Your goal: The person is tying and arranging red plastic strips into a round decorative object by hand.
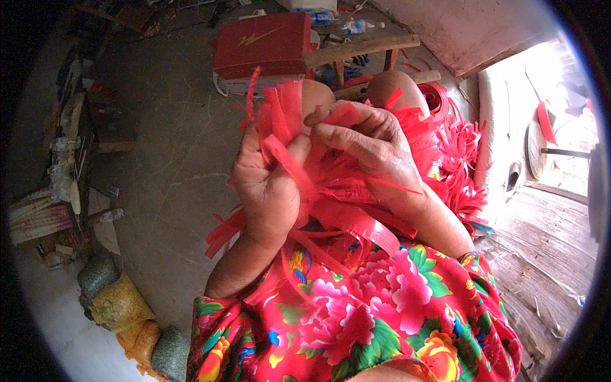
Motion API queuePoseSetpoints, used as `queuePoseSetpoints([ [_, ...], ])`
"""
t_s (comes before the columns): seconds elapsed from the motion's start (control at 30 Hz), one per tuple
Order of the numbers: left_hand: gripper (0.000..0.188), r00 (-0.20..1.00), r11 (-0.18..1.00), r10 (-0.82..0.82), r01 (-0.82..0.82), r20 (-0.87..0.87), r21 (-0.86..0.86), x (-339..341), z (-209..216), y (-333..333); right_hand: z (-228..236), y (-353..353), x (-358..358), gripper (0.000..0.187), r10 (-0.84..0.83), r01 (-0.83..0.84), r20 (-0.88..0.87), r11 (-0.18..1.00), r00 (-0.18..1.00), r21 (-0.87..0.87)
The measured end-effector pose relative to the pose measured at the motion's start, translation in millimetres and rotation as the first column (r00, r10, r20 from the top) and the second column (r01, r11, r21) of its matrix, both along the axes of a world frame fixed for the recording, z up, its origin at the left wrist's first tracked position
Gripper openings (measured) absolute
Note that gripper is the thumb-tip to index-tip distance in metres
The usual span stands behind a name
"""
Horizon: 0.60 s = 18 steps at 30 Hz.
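Clearly, both hands are busy with red strips [284, 108], which are thin, shiny and lie around the centre of the clock, with loose ends pointing to many sides. The left hand [266, 175], at ten o'clock from the centre, is curled nearly into a fist around a bunch of them; some wide ends stand up above it. The right hand [379, 140], at two o'clock, is partly closed, with a strip between its bent fingers and thumb; I cannot tell how firmly it is pressed. Below, at six o'clock, a red flowered cloth [356, 312] covers the person's body. Farther out at two o'clock is a red roll [436, 100], just beside a heap of red tassels [459, 149] nearer to three. Near twelve o'clock stands a red box [262, 44], and at one o'clock a wooden bench [364, 51]. Stuffed sacks [124, 304] lie at eight o'clock.
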<state>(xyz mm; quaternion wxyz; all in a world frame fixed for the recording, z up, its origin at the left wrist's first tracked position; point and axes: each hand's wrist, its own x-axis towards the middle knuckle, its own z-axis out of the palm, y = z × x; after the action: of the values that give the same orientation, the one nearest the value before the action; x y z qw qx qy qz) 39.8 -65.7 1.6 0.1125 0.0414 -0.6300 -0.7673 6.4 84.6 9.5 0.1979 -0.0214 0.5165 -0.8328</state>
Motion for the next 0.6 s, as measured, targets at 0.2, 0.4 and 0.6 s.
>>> queuePoseSetpoints([
  [0.2, 0.031, 1.000, 0.998, 0.028, -0.028, -0.012, -0.058, 3, -2, -2, -12, -2, -2, 0.012, -0.084, 0.082, 0.097, 0.996, 0.992, 0.027],
  [0.4, 0.030, 1.000, 1.000, 0.020, -0.019, 0.019, -0.007, 5, 2, -1, -9, -3, -4, 0.017, -0.132, 0.128, 0.059, 0.989, 0.989, 0.070],
  [0.6, 0.014, 0.974, 0.997, 0.067, -0.058, 0.216, -0.045, 8, 0, -11, -9, 3, -6, 0.017, -0.143, 0.143, -0.007, 0.989, 0.990, 0.033],
])
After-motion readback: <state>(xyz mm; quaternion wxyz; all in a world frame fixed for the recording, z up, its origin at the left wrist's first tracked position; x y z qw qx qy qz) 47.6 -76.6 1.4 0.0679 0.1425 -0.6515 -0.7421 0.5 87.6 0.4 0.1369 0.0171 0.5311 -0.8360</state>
